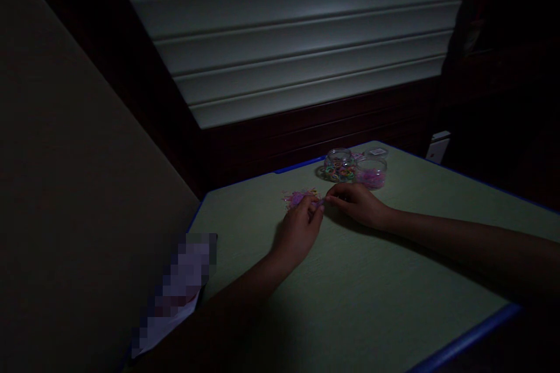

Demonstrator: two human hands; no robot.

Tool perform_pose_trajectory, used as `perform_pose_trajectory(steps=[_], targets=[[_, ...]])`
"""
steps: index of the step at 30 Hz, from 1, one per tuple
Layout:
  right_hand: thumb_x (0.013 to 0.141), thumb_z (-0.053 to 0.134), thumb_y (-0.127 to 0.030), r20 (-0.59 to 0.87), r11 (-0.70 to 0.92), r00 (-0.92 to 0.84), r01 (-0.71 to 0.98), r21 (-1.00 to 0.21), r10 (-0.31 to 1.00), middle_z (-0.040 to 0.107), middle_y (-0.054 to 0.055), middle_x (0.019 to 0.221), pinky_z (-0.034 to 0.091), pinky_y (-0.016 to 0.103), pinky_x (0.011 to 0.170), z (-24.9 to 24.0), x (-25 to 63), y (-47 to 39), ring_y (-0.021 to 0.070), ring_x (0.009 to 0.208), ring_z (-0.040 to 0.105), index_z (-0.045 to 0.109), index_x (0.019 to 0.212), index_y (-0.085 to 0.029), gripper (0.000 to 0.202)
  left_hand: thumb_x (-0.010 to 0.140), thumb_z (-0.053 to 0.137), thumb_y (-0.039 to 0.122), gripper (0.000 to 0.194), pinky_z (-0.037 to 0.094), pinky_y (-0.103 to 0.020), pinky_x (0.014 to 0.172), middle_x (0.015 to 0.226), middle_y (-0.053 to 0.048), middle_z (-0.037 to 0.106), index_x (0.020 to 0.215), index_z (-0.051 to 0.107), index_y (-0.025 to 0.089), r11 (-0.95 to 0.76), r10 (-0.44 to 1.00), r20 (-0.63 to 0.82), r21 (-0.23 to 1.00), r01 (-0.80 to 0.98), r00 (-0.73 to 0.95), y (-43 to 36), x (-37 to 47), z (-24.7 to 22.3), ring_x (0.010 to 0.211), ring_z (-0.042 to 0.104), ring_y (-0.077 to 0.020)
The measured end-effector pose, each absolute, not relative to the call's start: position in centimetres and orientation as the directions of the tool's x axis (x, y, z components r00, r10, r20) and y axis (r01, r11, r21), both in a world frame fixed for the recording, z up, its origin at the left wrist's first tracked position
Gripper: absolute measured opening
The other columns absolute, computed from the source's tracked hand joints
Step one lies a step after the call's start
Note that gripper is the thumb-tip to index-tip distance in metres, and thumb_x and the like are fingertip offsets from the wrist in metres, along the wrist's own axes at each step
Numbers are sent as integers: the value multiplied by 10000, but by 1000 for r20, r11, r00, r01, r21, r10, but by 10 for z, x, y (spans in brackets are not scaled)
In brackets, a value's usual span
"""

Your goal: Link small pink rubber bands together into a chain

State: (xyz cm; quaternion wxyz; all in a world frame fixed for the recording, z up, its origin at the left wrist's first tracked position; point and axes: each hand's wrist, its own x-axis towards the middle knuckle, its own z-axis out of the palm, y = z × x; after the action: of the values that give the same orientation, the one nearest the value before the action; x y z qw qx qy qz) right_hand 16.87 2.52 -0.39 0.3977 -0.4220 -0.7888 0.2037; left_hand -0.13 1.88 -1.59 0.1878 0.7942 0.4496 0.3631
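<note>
A small pile of thin pink and purple elastic bands (299,198) lies on the table, partly covered by my left hand (300,230). Its thumb and fingers pinch a thin purple band (321,202), which is too small and dim to make out fully. My right hand (356,204) meets it from the right, with fingertips pressed together at the band's other end. Just behind my right hand stand a clear jar of colourful hair ties (339,166) and a clear jar of pink-purple bands (371,173).
A clear lid with a white label (377,153) lies behind the jars. The pale green table (371,280) has a blue rim. At its left edge is a blurred-out flat item (181,285). A wall (87,186) rises on the left, and a slatted panel (306,41) stands behind.
</note>
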Motion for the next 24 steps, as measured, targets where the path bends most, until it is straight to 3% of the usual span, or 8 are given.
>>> perform_pose_trajectory(steps=[12,18,24], targets=[[826,399,-350,440,550,-329,482,-683,835,574,22,699,355,220,570,-5,168,24,115,630,494,586,804,-133,288,838,357,300,181,388,-213,551,731,-1,566,874,504,202,-521,853,416,636,570,316,20,-4,-15,632,524,-108],[840,327,-428,394,489,-289,487,-724,872,467,-13,576,300,206,484,-4,168,24,87,530,412,532,679,-138,390,843,349,290,165,400,-219,580,774,-5,575,872,489,207,-525,850,424,626,576,313,20,-3,-16,662,531,-109],[829,314,-476,348,478,-337,489,-730,875,450,-16,558,282,207,467,-3,168,23,84,510,393,508,640,-141,431,837,362,264,145,415,-226,603,793,-12,578,893,484,207,-520,853,422,630,577,307,21,-3,-18,686,543,-114]])
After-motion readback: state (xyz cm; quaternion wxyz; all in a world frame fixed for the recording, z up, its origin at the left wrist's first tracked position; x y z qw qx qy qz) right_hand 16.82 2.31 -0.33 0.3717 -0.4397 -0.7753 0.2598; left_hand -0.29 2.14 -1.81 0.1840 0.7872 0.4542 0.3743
